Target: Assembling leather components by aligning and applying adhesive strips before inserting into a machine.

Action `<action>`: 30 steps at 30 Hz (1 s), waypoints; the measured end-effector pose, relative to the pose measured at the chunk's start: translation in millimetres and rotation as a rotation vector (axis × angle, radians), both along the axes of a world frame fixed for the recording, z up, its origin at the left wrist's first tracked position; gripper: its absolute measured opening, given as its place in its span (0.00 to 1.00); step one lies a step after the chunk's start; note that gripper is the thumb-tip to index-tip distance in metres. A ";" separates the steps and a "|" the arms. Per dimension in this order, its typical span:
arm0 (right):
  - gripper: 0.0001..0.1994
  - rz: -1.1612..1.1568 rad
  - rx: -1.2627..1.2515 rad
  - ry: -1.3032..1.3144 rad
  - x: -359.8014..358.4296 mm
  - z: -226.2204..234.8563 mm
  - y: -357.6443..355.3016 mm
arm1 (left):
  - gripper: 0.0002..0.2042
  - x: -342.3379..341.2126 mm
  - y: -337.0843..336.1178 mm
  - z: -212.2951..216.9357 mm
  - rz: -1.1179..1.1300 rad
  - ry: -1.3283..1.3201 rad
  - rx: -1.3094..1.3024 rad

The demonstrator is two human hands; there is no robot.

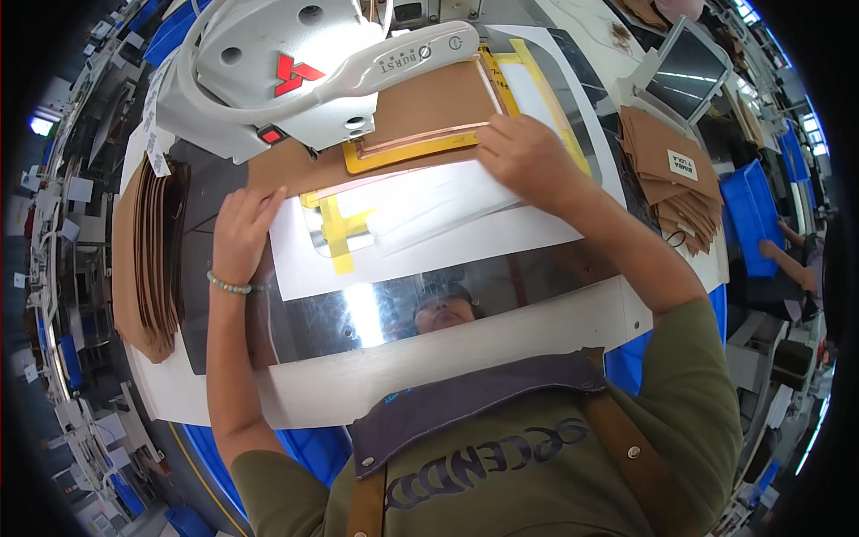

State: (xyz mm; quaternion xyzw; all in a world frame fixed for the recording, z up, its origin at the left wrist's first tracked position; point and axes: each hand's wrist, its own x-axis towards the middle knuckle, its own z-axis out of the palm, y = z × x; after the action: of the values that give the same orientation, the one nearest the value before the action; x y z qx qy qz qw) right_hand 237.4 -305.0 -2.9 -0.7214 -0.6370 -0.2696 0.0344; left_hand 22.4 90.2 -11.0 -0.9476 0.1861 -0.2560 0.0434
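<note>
My left hand (pixel 240 231) lies flat with fingers spread on the left edge of a white template sheet (pixel 447 242) and a brown leather-like piece (pixel 429 107). My right hand (pixel 523 157) presses fingers down on the right end of a yellow frame (pixel 394 157) that lies over the brown piece. Both sit under the head of a white sewing machine (pixel 268 63). Yellow tape strips (pixel 335 234) hold a clear plate to the sheet.
A stack of brown cut pieces (pixel 148 259) stands at the left of the shiny table (pixel 376 313). More brown pieces (pixel 671 179) pile up at the right beside a tilted control screen (pixel 689 72). Blue bins (pixel 747 215) and another person's arm (pixel 787 255) are at far right.
</note>
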 end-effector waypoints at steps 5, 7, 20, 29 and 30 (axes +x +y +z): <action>0.02 -0.191 -0.086 -0.103 34.3 -0.9 -55.6 | 0.22 47.0 -29.5 -3.5 -0.144 0.060 0.048; 0.02 -0.230 -0.070 -0.138 45.8 -9.1 -66.6 | 0.21 56.6 -39.1 -3.7 -0.167 0.048 0.052; 0.23 -0.430 0.111 0.326 14.4 -38.2 -104.1 | 0.27 13.5 -77.6 -12.3 0.221 0.313 -0.218; 0.22 -0.439 0.173 0.383 10.2 -31.6 -102.4 | 0.28 8.4 -76.4 -21.5 0.244 0.287 -0.379; 0.22 -0.426 0.129 0.381 9.8 -31.8 -101.9 | 0.28 8.9 -76.4 -20.6 0.247 0.287 -0.380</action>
State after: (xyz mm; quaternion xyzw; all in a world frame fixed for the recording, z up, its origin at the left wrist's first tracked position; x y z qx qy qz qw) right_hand 247.2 -407.0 -34.7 -0.8729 -0.4346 -0.1706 0.1418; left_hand 31.3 13.8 -31.6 -0.9809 0.0217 -0.1421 -0.1310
